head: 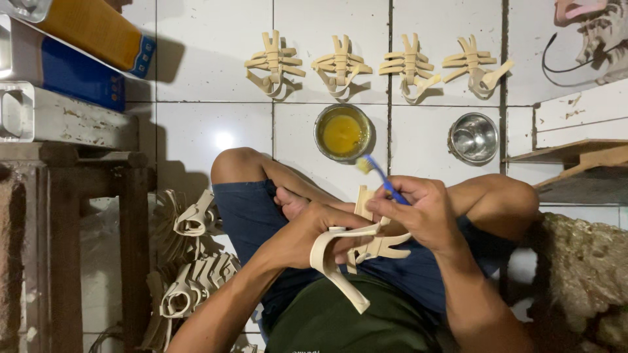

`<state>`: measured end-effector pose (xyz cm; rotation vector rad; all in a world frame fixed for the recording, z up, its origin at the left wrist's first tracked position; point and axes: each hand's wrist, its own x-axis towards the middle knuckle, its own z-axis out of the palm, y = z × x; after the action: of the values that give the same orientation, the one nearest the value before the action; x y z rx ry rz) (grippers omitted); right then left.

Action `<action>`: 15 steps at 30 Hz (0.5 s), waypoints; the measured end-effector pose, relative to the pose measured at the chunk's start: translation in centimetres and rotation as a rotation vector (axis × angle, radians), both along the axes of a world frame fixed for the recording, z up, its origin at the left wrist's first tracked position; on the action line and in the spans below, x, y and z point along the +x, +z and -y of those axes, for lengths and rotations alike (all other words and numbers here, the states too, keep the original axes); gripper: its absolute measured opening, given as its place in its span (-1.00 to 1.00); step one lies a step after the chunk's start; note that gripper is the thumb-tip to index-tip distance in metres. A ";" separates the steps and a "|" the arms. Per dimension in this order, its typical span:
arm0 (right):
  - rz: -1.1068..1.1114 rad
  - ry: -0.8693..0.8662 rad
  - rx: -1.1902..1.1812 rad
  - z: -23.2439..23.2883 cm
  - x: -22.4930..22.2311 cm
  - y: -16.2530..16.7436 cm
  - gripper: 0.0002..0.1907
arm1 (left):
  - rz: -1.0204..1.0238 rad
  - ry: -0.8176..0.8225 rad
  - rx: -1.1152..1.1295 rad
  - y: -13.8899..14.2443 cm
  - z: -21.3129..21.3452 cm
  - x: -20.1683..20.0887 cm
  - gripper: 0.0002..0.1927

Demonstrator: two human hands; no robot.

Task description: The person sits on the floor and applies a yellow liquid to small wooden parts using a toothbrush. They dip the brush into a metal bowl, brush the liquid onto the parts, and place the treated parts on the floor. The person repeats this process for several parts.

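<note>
The left hand [307, 232] grips a beige strap piece [356, 252] over the lap. The right hand [418, 209] has its fingers closed on a blue toothbrush [379, 176]. A bowl of yellow glue [342, 133] sits on the tiled floor [209, 65], near a steel bowl [473, 137] and four finished pieces [376, 65].

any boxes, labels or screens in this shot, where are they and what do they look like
Orange box: top left, lying tilted across the blue one; long carton, orange face, blue end, metallic edge.
Blue box: top left, beneath the orange one, on a worn white ledge; long and dark blue.
No signs or screens show.
</note>
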<state>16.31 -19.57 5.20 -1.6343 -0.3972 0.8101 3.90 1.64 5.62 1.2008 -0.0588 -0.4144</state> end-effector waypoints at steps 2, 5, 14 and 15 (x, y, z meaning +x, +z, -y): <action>-0.036 -0.037 0.056 0.2 -0.3 -0.3 -0.86 | -0.031 0.035 0.049 0.1 0.0 0.0 -0.66; 0.031 -0.029 0.141 0.3 -0.3 0.6 -0.81 | -0.027 0.044 0.068 0.4 -0.3 0.0 -0.67; 0.663 0.178 0.079 1.8 1.2 5.6 -0.71 | 0.101 0.028 0.096 1.9 -2.5 0.1 -0.58; 0.672 0.199 0.058 1.9 1.3 5.7 -0.72 | 0.014 -0.009 0.116 2.1 -2.6 0.2 -0.54</action>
<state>17.61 -21.44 10.88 -1.8030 -1.0573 0.3621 4.13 4.25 7.72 1.3182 -0.0535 -0.4221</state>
